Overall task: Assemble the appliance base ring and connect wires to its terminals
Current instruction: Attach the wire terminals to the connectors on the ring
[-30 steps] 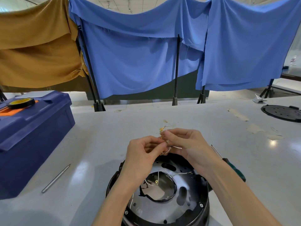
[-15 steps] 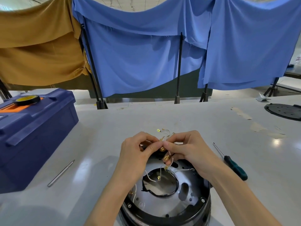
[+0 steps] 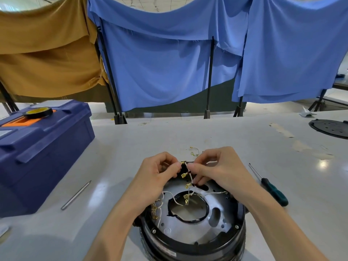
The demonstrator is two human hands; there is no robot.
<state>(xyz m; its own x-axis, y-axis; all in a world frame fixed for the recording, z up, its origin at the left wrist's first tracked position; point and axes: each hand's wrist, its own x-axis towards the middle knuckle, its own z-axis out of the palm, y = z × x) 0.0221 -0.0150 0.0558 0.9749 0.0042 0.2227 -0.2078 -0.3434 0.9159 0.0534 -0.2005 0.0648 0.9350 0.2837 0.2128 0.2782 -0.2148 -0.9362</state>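
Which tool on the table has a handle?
The screwdriver right of the base ring: green handle, thin shaft. The rod on the left is bare metal.

Both bare forearms reach forward; the left hand [image 3: 158, 172] and right hand [image 3: 222, 169] meet fingertip to fingertip, fingers curled, pinching white wires [image 3: 190, 178].

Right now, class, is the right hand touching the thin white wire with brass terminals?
Touching. The head view shows the right hand pinching the thin white wire.

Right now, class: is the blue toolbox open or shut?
Shut: the blue toolbox lid lies flat, with a tape roll resting on it.
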